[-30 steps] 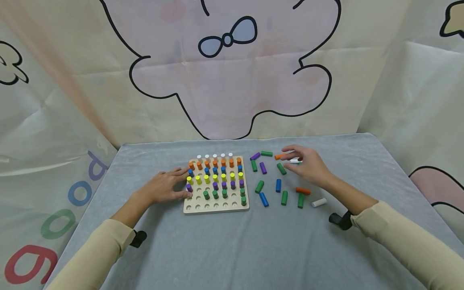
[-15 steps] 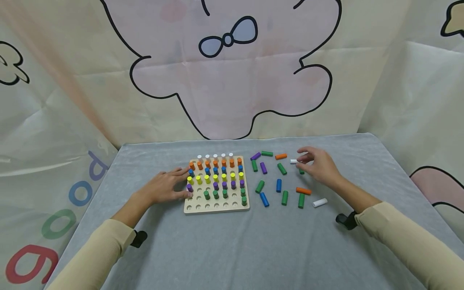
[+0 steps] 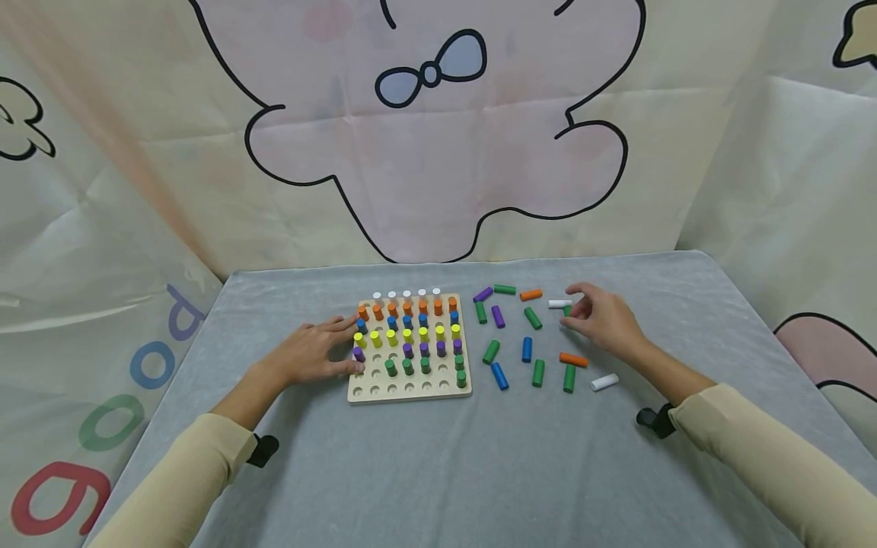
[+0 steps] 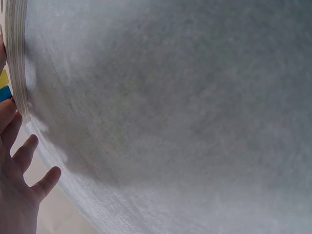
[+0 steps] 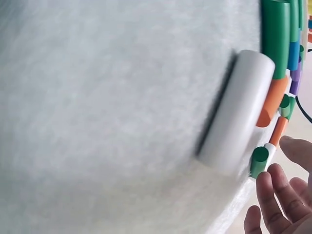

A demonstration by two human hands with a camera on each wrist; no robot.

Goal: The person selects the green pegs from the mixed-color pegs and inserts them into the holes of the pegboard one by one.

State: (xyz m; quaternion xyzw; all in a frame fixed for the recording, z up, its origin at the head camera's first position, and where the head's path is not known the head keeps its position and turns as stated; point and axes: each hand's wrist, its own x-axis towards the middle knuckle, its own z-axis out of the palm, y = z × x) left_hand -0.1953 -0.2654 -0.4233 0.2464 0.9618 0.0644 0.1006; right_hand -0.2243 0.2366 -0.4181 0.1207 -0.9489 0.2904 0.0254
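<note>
A wooden pegboard (image 3: 409,390) lies flat on the table, with rows of white, orange, blue, yellow, purple and green pegs standing in it. My left hand (image 3: 311,352) rests at the board's left edge, thumb and fingertips touching it; its spread fingers also show in the left wrist view. To the right, my right hand (image 3: 606,320) reaches down at a green peg (image 3: 567,310) beside a white peg (image 3: 558,304). In the right wrist view, thumb and fingers stand apart near that green peg (image 5: 259,160), with no visible grip on it.
Loose pegs lie scattered between board and right hand, including a purple peg (image 3: 498,317), a blue peg (image 3: 527,349) and an orange peg (image 3: 573,360). Another white peg (image 3: 604,382) lies below the right hand. Grey cloth (image 3: 438,472) covers the table, before a printed curtain (image 3: 438,152).
My right hand has moved right and slightly nearer, from above the orange and white pegs to the green peg. The left hand and the board have stayed put.
</note>
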